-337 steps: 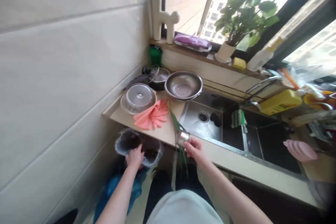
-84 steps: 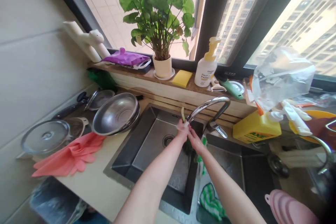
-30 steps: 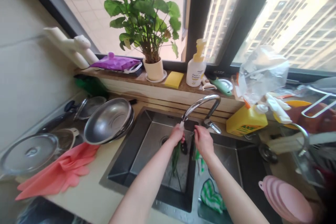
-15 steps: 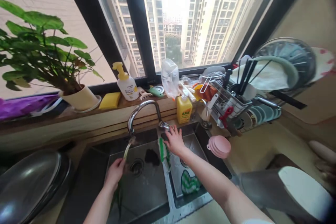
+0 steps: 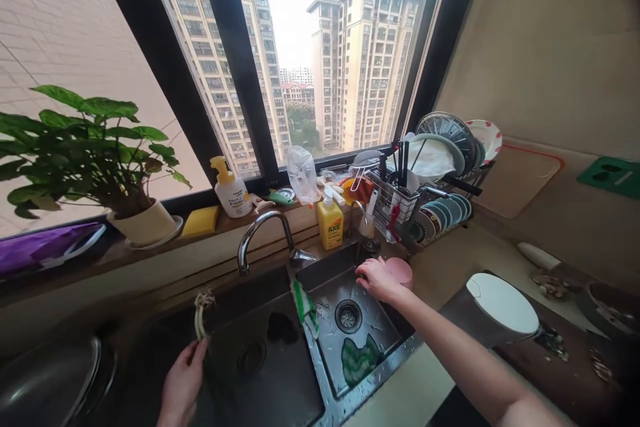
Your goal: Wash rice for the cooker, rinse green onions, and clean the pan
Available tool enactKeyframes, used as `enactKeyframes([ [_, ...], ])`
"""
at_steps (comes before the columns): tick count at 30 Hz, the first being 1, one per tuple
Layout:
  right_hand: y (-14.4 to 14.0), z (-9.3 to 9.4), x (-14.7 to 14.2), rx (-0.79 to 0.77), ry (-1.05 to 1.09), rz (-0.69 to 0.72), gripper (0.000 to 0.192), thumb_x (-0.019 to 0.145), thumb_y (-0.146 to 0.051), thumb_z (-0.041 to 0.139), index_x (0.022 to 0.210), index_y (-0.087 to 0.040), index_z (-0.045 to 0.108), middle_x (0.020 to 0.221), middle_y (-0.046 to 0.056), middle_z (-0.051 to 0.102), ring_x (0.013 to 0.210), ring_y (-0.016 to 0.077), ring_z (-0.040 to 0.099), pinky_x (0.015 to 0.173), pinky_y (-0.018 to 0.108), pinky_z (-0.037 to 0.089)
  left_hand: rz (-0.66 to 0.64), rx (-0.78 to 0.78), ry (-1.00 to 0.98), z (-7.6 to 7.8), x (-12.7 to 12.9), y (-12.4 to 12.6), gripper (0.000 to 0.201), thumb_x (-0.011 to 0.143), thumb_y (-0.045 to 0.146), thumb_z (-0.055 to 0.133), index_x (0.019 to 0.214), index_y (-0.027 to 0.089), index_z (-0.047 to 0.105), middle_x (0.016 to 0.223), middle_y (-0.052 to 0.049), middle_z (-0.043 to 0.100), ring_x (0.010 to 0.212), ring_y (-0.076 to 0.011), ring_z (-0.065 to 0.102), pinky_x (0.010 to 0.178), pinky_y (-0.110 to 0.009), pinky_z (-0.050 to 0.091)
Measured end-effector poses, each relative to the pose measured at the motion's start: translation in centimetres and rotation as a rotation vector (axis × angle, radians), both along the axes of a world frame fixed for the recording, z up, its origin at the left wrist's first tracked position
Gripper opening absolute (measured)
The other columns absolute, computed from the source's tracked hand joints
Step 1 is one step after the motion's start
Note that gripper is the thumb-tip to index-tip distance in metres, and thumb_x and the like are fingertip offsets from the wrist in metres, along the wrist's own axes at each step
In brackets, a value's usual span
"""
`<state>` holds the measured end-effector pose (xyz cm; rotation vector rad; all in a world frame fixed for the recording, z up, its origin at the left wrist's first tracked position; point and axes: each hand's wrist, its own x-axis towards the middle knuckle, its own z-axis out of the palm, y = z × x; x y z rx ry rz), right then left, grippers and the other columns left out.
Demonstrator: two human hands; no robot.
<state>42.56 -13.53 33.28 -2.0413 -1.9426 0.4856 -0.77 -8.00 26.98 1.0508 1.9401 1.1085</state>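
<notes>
L hand (image 5: 181, 387): bottom left of frame, fingers closed round the green stalk end of a scallion (image 5: 201, 315); white bulb + roots point up, over the left sink basin (image 5: 260, 360).
R hand (image 5: 377, 278): centre-right, reaching across the right sink basin (image 5: 350, 333); fingers curled on the near edge of a pink round lid (image 5: 400, 271) at the basin's far right rim. Touching it for sure; firm grip or not – can't tell.
Scallion: lower left, upright-ish, well apart from the faucet (image 5: 260, 233) spout above and to its right.
Divider: green-white cloth (image 5: 305, 303) draped over the wall btw the two basins.
R basin: drain (image 5: 348, 315) in the middle, green checked rag (image 5: 359, 359) nearer the bottom edge.
Sill, left to centre: potted plant (image 5: 90, 160), yellow sponge (image 5: 200, 220), pump soap bottle (image 5: 231, 190), clear plastic bag (image 5: 303, 173).
Behind R basin: yellow dish-soap bottle (image 5: 331, 223), just beside the dish rack (image 5: 430, 180) w/ plates and chopsticks.
Right of frame: white-lidded container (image 5: 500, 303) on the counter, near the R forearm.
Far lower left: steel bowl (image 5: 45, 387), partly cut off.
</notes>
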Motion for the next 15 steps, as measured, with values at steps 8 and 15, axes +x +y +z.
enactKeyframes([
  [8,0.6,1.1,2.3,0.148,0.152,-0.057,0.022,0.084,-0.023,0.055,0.098,-0.021,0.072,0.098,0.006,0.072,0.09,0.02,0.065,0.08,0.029,0.048,0.014,-0.067,0.05,3.4,0.5,-2.4,0.036,0.056,0.052,0.056,0.074,0.021,0.06,0.086,-0.009,0.071,0.094,-0.0339,0.064,0.074,-0.039,0.049],
  [15,-0.6,-2.2,-3.6,0.09,0.29,-0.077,0.013,0.079,-0.018,0.064,0.087,-0.019,0.074,0.094,0.003,0.072,0.09,0.0166,0.065,0.081,0.024,0.048,-0.039,-0.033,0.262,1.8,-0.1,-2.7,0.036,0.059,0.056,0.06,0.077,0.025,0.061,0.078,-0.006,0.072,0.081,-0.0358,0.066,0.067,-0.045,0.051],
])
